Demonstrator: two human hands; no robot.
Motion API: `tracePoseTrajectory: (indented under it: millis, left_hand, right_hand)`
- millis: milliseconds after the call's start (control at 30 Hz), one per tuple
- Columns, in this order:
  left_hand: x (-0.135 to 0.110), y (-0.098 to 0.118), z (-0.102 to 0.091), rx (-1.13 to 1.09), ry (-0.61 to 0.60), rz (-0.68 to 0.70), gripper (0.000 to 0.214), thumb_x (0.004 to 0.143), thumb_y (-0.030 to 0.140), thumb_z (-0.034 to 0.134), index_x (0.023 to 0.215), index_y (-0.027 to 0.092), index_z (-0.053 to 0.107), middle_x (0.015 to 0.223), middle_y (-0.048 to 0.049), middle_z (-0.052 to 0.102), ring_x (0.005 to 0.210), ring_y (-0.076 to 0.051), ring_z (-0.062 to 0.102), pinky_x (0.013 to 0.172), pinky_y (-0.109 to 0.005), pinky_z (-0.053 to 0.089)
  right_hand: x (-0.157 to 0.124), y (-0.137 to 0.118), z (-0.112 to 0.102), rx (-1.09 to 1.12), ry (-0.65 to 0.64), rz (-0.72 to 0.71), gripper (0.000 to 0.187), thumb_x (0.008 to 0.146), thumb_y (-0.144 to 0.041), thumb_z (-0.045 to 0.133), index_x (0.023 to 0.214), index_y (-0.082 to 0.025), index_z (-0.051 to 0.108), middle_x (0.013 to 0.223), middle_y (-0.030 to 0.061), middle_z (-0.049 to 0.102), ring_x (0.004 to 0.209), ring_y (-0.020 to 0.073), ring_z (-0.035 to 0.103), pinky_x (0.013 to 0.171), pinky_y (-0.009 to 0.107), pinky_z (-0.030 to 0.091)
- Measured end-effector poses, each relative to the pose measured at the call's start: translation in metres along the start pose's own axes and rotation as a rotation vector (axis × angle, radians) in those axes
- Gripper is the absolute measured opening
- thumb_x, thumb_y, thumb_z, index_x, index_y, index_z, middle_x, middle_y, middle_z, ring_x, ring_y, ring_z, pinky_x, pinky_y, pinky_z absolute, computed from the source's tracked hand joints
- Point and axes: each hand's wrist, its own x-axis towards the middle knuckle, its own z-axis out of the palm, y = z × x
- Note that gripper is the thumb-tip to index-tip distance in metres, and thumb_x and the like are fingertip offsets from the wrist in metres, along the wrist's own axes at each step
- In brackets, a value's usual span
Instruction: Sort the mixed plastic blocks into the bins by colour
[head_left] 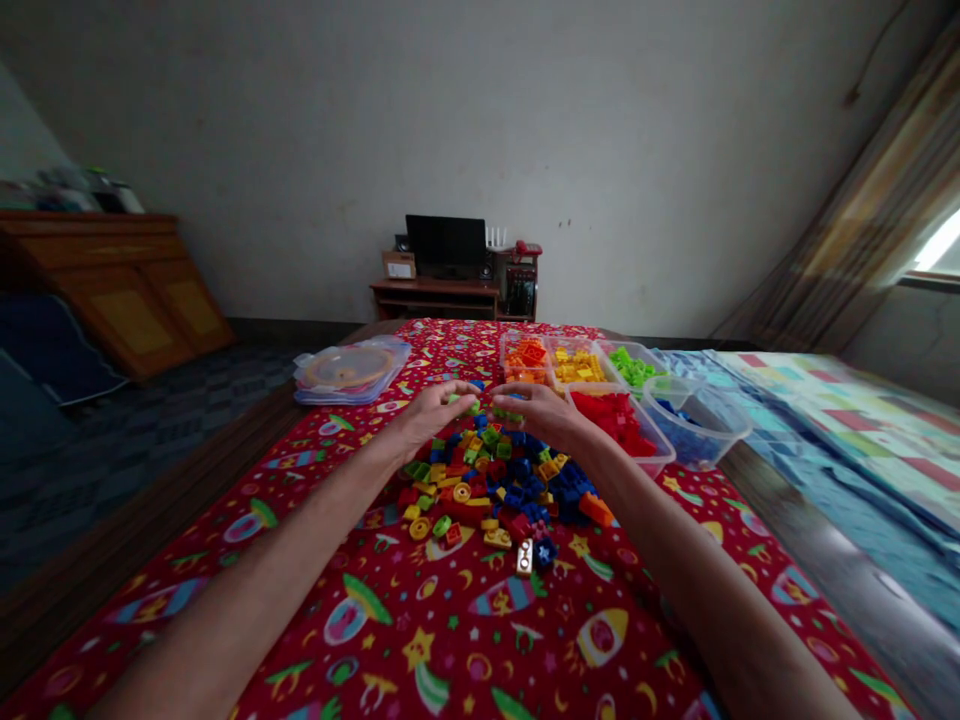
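Observation:
My left hand (435,412) is over the far side of a mixed pile of plastic building bricks (480,478), its fingers closed on a light green brick (468,403). Facing it, my right hand (541,412) has its fingers curled over light green bricks (510,413), partly hidden beneath them. Blue, yellow, red, orange and green bricks make up the pile. At its near edge lie a pale two-stud brick (524,557) and a dark blue piece with a star (546,551).
Clear containers hold sorted bricks: orange (525,352), yellow (579,366), green (632,367), red (615,422) and blue (694,425). Stacked plastic lids (349,370) lie at the left on the red patterned tablecloth (435,620). A bed (855,430) adjoins the right side.

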Motion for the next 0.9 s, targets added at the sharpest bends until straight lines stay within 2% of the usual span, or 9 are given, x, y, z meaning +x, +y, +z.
tracePoseTrajectory:
  millis: [100, 200, 367, 467, 567, 633, 700, 800, 900]
  left_hand:
    - [-0.007, 0.006, 0.019, -0.178, -0.046, -0.065, 0.049, 0.072, 0.051, 0.066, 0.108, 0.017, 0.061, 0.087, -0.0037, 0.067, 0.073, -0.016, 0.062, 0.06, -0.024, 0.049]
    - [-0.01, 0.011, 0.027, -0.35, -0.079, -0.114, 0.048, 0.07, 0.048, 0.07, 0.105, 0.016, 0.059, 0.095, -0.0052, 0.065, 0.073, -0.015, 0.062, 0.063, -0.026, 0.052]
    - [-0.012, 0.015, 0.025, -0.38, -0.08, -0.121, 0.044, 0.071, 0.047, 0.07, 0.1, 0.015, 0.06, 0.093, -0.0044, 0.065, 0.075, -0.016, 0.063, 0.065, -0.028, 0.055]
    - [-0.009, 0.011, 0.024, -0.296, -0.062, -0.08, 0.048, 0.075, 0.05, 0.064, 0.106, 0.015, 0.058, 0.083, -0.0037, 0.066, 0.07, -0.016, 0.064, 0.066, -0.031, 0.056]
    - [-0.004, 0.003, 0.023, 0.011, 0.025, 0.049, 0.048, 0.078, 0.051, 0.058, 0.108, 0.015, 0.06, 0.082, -0.0056, 0.069, 0.069, -0.019, 0.065, 0.065, -0.031, 0.054]
    - [-0.001, -0.002, 0.023, 0.247, 0.075, 0.155, 0.043, 0.079, 0.048, 0.055, 0.106, 0.016, 0.063, 0.085, -0.0062, 0.071, 0.073, -0.021, 0.066, 0.069, -0.031, 0.053]
    - [0.0, -0.004, 0.022, 0.384, 0.081, 0.227, 0.039, 0.08, 0.045, 0.052, 0.104, 0.017, 0.065, 0.089, -0.0056, 0.072, 0.079, -0.022, 0.067, 0.075, -0.031, 0.052]
    - [0.001, -0.007, 0.022, 0.402, 0.074, 0.257, 0.04, 0.081, 0.045, 0.049, 0.105, 0.017, 0.064, 0.092, -0.0052, 0.072, 0.081, -0.021, 0.067, 0.077, -0.03, 0.051]
    - [0.002, -0.009, 0.021, 0.36, 0.093, 0.268, 0.041, 0.082, 0.046, 0.049, 0.106, 0.016, 0.063, 0.092, -0.0062, 0.071, 0.081, -0.021, 0.068, 0.075, -0.03, 0.052]
  right_hand:
    - [0.0, 0.003, 0.004, -0.253, -0.019, -0.063, 0.034, 0.069, -0.026, 0.073, 0.1, -0.017, 0.066, 0.069, -0.0026, 0.063, 0.059, 0.0092, 0.057, 0.056, 0.02, 0.044]
    - [0.001, 0.009, 0.008, -0.528, 0.045, -0.08, 0.037, 0.07, -0.024, 0.071, 0.106, -0.016, 0.067, 0.063, -0.0045, 0.06, 0.052, 0.0085, 0.051, 0.052, 0.02, 0.04]
    - [0.0, 0.005, 0.011, -0.863, 0.128, -0.203, 0.029, 0.074, -0.019, 0.066, 0.103, -0.014, 0.069, 0.082, 0.0024, 0.068, 0.076, 0.0149, 0.061, 0.067, 0.023, 0.044]
    - [-0.004, -0.008, 0.001, -0.97, 0.195, -0.276, 0.025, 0.078, -0.022, 0.064, 0.101, -0.014, 0.07, 0.09, 0.0057, 0.071, 0.084, 0.0167, 0.062, 0.074, 0.025, 0.043]
    - [-0.009, -0.021, -0.024, -1.016, 0.27, -0.254, 0.022, 0.081, -0.026, 0.06, 0.096, -0.014, 0.071, 0.085, 0.0061, 0.072, 0.076, 0.0149, 0.062, 0.069, 0.024, 0.043]
    - [-0.012, -0.027, -0.048, -1.008, 0.296, -0.207, 0.022, 0.083, -0.028, 0.056, 0.089, -0.013, 0.071, 0.077, 0.0055, 0.071, 0.068, 0.0132, 0.061, 0.064, 0.022, 0.042]
    - [-0.015, -0.032, -0.075, -0.995, 0.338, -0.167, 0.025, 0.083, -0.03, 0.053, 0.084, -0.013, 0.071, 0.072, 0.005, 0.071, 0.063, 0.0118, 0.06, 0.06, 0.021, 0.041]
    - [-0.012, -0.041, -0.117, -1.065, 0.5, -0.101, 0.026, 0.082, -0.03, 0.053, 0.084, -0.012, 0.071, 0.069, 0.0056, 0.071, 0.06, 0.0123, 0.059, 0.06, 0.022, 0.042]
    - [0.0, -0.052, -0.155, -1.213, 0.767, -0.046, 0.029, 0.083, -0.027, 0.051, 0.094, -0.008, 0.07, 0.077, 0.0113, 0.071, 0.074, 0.0182, 0.064, 0.071, 0.027, 0.046]
